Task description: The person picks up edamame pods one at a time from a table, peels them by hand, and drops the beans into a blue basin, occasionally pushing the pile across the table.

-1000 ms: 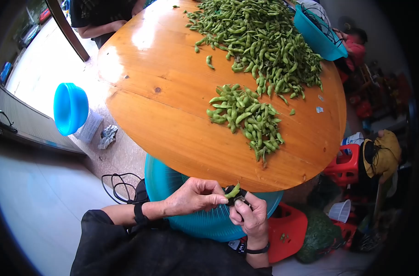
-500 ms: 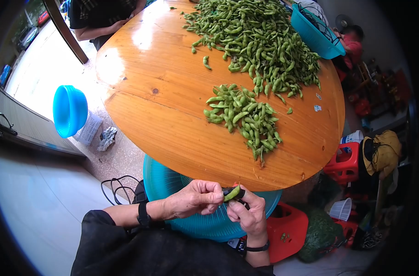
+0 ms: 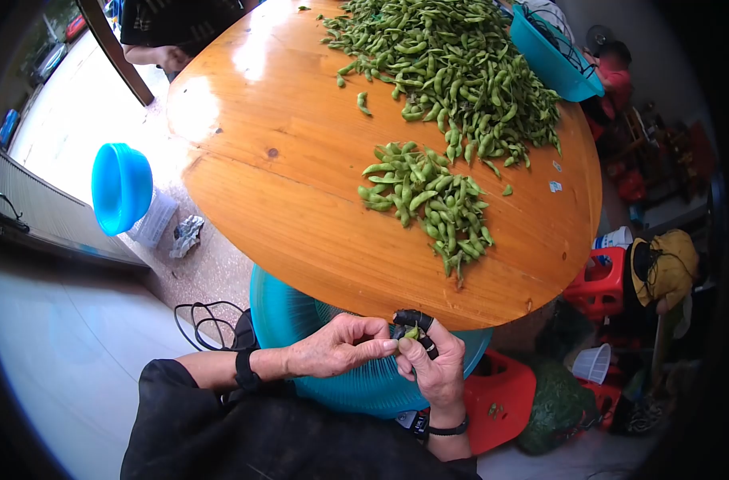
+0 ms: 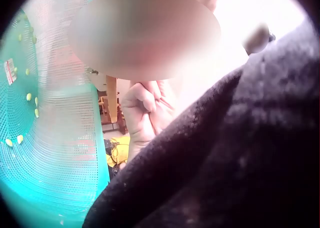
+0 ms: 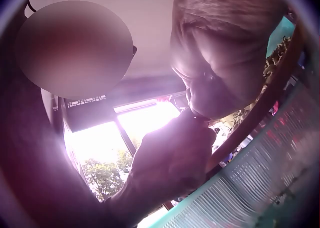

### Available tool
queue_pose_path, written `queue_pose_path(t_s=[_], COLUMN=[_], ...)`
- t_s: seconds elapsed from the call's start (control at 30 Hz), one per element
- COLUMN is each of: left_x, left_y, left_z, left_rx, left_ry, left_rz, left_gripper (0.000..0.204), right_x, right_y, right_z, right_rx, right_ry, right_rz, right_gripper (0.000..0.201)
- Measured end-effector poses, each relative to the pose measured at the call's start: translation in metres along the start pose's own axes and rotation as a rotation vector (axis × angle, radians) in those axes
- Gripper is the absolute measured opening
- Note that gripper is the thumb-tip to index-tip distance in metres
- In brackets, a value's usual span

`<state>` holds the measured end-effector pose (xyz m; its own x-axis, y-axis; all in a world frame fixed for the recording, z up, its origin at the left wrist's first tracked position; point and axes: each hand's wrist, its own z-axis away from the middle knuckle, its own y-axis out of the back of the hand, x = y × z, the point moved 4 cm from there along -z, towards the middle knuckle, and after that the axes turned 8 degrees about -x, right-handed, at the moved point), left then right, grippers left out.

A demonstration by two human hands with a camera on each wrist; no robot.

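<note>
My right hand [image 3: 436, 364], with black wrapping on its fingers, holds a green soybean pod [image 3: 413, 331] between thumb and fingers. The thumb and forefinger of my left hand [image 3: 344, 348] pinch together at the pod's near end. Both hands are over a large teal basket [image 3: 276, 308] below the table edge. Several pale green beans [image 4: 20, 139] lie in it in the left wrist view. In the right wrist view, the hands meet at the fingertips and hide the pod.
A small pile of pods [image 3: 424, 200] and a large heap [image 3: 452, 72] lie on the wooden table [image 3: 284, 216]. A teal basin [image 3: 552, 60] stands at its far right. Beside me is a red stool [image 3: 500, 408]; blue basins [image 3: 120, 188] stand left. Another person's arm [image 3: 152, 56] is across the table.
The pod, earlier seen at length between both hands, now shows only a short part in the right fingers. The right wrapped fingers have lifted and spread slightly. The other person's hand has shifted.
</note>
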<state>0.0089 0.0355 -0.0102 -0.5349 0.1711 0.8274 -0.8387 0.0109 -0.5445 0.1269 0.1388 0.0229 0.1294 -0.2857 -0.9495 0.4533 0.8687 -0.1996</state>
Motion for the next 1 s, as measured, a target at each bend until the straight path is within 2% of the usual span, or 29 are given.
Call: queue_pose_path(t_s=[0.1, 0.17, 0.2, 0.23, 0.27, 0.3, 0.33, 0.4, 0.43, 0.5, 0.53, 0.57, 0.63, 0.67, 0.7, 0.77, 0.8, 0.87, 0.9, 0.97, 1.0], left_x=[-0.003, 0.002, 0.009, 0.006, 0.004, 0.006, 0.007, 0.011, 0.01, 0.011, 0.014, 0.016, 0.005, 0.003, 0.004, 0.004, 0.002, -0.007, -0.009, -0.01, -0.007], left_y=[0.004, 0.004, 0.002, 0.002, 0.003, 0.004, 0.003, 0.003, 0.003, 0.001, 0.002, 0.005, 0.011, 0.011, 0.008, 0.006, 0.007, 0.007, 0.005, 0.005, 0.003], left_z=[0.001, 0.003, 0.004, 0.002, 0.001, 0.001, 0.003, 0.004, 0.003, 0.003, 0.004, 0.003, 0.0, 0.002, 0.003, 0.001, 0.001, 0.002, 0.002, 0.003, 0.003], left_rx=[-0.019, -0.024, 0.019, 0.018, 0.091, 0.165, 0.166, 0.132, 0.125, 0.167, 0.104, 0.092, -0.014, -0.04, -0.058, -0.126, -0.14, -0.128, -0.138, -0.056, -0.048], left_ry=[-0.014, -0.138, -0.222, -0.222, -0.288, -0.356, -0.359, -0.213, -0.225, -0.378, -0.253, -0.269, -0.037, 0.088, 0.127, 0.096, 0.093, 0.117, 0.115, 0.085, 0.079], left_rz=[-0.042, -0.444, -0.592, -0.591, -0.628, -0.664, -0.663, -0.772, -0.778, -0.799, -0.77, -0.779, -0.381, -0.201, -0.063, 0.161, 0.152, 0.308, 0.302, 0.3, 0.312], left_gripper=[0.029, 0.028, 0.027, 0.027, 0.027, 0.027, 0.027, 0.026, 0.026, 0.026, 0.028, 0.028, 0.031, 0.031, 0.03, 0.027, 0.027, 0.025, 0.025, 0.023, 0.023], right_x=[0.002, 0.006, 0.007, 0.008, 0.009, 0.008, 0.007, 0.007, 0.007, 0.004, 0.004, 0.004, 0.004, 0.007, 0.006, 0.003, -0.002, 0.005, 0.007, 0.008, 0.005], right_y=[0.003, 0.003, 0.003, 0.002, 0.0, 0.001, 0.001, -0.003, -0.004, -0.001, -0.001, -0.001, -0.003, -0.001, 0.002, 0.005, 0.003, 0.005, 0.008, 0.007, 0.007], right_z=[-0.002, -0.003, -0.003, -0.004, -0.005, -0.005, -0.004, -0.005, -0.004, -0.003, -0.003, -0.003, -0.001, 0.0, -0.002, -0.003, -0.004, -0.004, -0.004, -0.004, -0.004], right_rx=[-0.03, -0.047, -0.012, 0.025, 0.026, 0.099, 0.171, 0.162, 0.159, 0.169, 0.128, 0.086, 0.06, 0.026, -0.002, -0.011, -0.055, -0.159, -0.152, -0.2, -0.194], right_ry=[-0.052, -0.106, -0.107, -0.108, -0.107, -0.056, -0.005, 0.011, 0.024, 0.035, 0.022, 0.011, -0.012, 0.039, 0.103, 0.131, 0.086, -0.009, -0.001, 0.031, 0.05], right_rz=[0.015, -0.01, -0.055, -0.098, -0.098, 0.03, 0.158, 0.217, 0.273, 0.27, 0.233, 0.196, 0.123, 0.172, 0.229, 0.251, 0.196, 0.025, 0.03, -0.056, -0.006], right_gripper=[0.027, 0.025, 0.024, 0.023, 0.023, 0.023, 0.023, 0.024, 0.025, 0.025, 0.025, 0.024, 0.023, 0.024, 0.024, 0.025, 0.024, 0.025, 0.025, 0.026, 0.026])
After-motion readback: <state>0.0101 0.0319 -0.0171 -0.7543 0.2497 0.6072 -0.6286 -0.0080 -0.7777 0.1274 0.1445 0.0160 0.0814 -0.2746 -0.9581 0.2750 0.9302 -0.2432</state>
